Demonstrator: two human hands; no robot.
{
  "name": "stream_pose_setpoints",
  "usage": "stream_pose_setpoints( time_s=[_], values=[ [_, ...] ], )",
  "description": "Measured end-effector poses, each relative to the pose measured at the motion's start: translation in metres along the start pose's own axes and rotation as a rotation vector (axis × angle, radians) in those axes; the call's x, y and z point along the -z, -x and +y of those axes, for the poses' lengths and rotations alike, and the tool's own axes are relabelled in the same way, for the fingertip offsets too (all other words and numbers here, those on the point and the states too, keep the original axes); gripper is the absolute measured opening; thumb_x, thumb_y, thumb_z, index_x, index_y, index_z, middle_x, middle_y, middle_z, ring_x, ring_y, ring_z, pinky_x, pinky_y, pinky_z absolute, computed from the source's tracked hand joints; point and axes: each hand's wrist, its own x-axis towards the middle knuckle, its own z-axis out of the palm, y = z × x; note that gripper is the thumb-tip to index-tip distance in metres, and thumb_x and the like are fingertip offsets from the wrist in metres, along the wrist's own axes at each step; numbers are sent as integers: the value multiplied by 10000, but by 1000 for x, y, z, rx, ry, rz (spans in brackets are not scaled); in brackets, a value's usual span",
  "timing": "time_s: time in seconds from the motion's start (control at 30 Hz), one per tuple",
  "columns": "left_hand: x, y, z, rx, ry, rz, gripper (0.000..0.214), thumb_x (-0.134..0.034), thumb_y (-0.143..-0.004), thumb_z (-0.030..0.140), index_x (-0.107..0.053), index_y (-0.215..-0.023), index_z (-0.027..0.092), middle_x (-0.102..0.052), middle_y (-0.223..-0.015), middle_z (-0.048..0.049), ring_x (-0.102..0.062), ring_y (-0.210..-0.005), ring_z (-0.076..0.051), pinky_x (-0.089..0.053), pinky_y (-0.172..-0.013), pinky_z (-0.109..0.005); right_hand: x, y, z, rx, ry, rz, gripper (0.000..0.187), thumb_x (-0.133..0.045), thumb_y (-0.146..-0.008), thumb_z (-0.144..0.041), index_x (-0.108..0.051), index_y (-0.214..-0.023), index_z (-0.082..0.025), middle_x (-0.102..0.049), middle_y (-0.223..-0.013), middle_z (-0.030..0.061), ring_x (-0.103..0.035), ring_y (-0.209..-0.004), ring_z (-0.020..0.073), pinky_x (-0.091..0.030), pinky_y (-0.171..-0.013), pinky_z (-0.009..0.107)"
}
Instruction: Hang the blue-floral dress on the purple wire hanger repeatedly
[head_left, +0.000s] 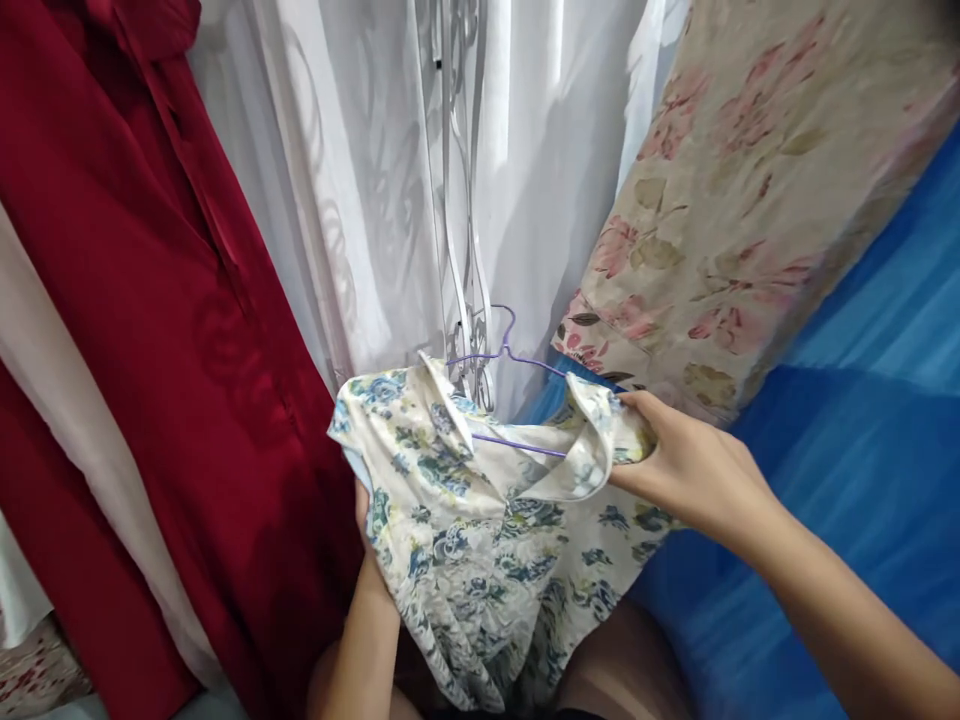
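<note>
A white blouse with a blue flower print (480, 540) hangs on a thin purple wire hanger (510, 352) in front of me. My right hand (690, 470) is closed on the blouse's right shoulder and collar. My left hand (365, 540) reaches up beneath the blouse's left side; its fingers are mostly hidden under the cloth, seemingly gripping the fabric.
A dark red garment (150, 300) hangs at the left over a white one (67, 420). Sheer white curtain (375, 180) and a white metal grille (461, 200) stand behind. A pink floral fabric (750, 200) and a blue cloth (862, 450) fill the right.
</note>
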Motion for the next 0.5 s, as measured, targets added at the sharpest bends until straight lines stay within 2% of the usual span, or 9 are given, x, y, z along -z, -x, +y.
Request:
stream_pose_setpoints(
  time_s=[0.07, 0.1, 0.13, 0.2, 0.27, 0.3, 0.37, 0.43, 0.5],
  values=[
    [23, 12, -4, -22, 111, 113, 667, -427, -744, 849, -665, -1153, 380, -667, -1231, -55, -526, -1279, -334, -517, -957, -473, -1, -5, -9, 65, -4, 8, 587, -670, -688, -463, -522, -1222, -266, -744, -928, 47, -704, -823, 323, -407, -583, 303],
    [33, 18, -9, -22, 127, 165, 678, -484, -706, 851, -669, -1148, 373, -674, -1221, -53, -520, -1291, -342, -518, -969, -470, -2, -5, -12, 101, -13, 12, 598, -672, -692, -447, -513, -1236, -258, -741, -982, 51, -704, -853, 317, -411, -600, 302],
    [41, 23, -14, -13, 96, 215, 651, -583, -688, 800, -662, -1157, 355, -677, -1219, -52, -524, -1292, -338, -510, -990, -458, -4, -5, -12, 132, -24, 16, 609, -674, -695, -429, -502, -1251, -251, -733, -1036, 53, -702, -880, 311, -417, -616, 302],
    [49, 30, -27, 0, -18, 297, 589, -790, -660, 568, -634, -1176, 331, -678, -1227, -37, -540, -1285, -303, -481, -1036, -405, -8, -3, -9, 169, -45, 17, 627, -683, -694, -398, -486, -1269, -245, -718, -1097, 49, -698, -896, 293, -426, -634, 299],
    [49, 36, -40, 1, -117, 336, 585, -851, -658, 385, -607, -1185, 315, -673, -1243, -26, -555, -1274, -260, -450, -1062, -353, -10, -5, 0, 176, -55, 20, 626, -693, -696, -386, -488, -1271, -248, -718, -1086, 41, -693, -865, 276, -429, -632, 300],
    [47, 38, -46, -2, -145, 344, 567, -846, -676, 362, -601, -1184, 301, -671, -1248, -33, -563, -1265, -250, -442, -1065, -341, -10, -7, 5, 187, -57, 28, 627, -698, -697, -384, -494, -1272, -245, -716, -1081, 47, -686, -864, 273, -433, -640, 304],
    [43, 42, -58, -7, -185, 372, 525, -827, -705, 376, -606, -1167, 262, -677, -1233, -63, -581, -1240, -257, -440, -1061, -349, -13, -12, 17, 275, -82, 42, 660, -716, -690, -367, -498, -1295, -221, -693, -1120, 83, -653, -935, 285, -456, -705, 323],
    [41, 47, -70, -3, -240, 425, 498, -815, -713, 401, -626, -1136, 218, -687, -1204, -94, -582, -1233, -281, -434, -1064, -374, -20, -9, 27, 402, -135, 87, 704, -737, -681, -337, -507, -1331, -199, -642, -1202, 123, -584, -1070, 313, -460, -840, 364],
    [43, 53, -82, 16, -294, 469, 480, -786, -739, 428, -639, -1123, 180, -687, -1198, -120, -567, -1247, -301, -419, -1075, -397, -34, 10, 28, 419, -202, 227, 682, -749, -703, -325, -538, -1339, -197, -576, -1294, 149, -485, -1209, 352, -390, -1004, 444]
  ],
)
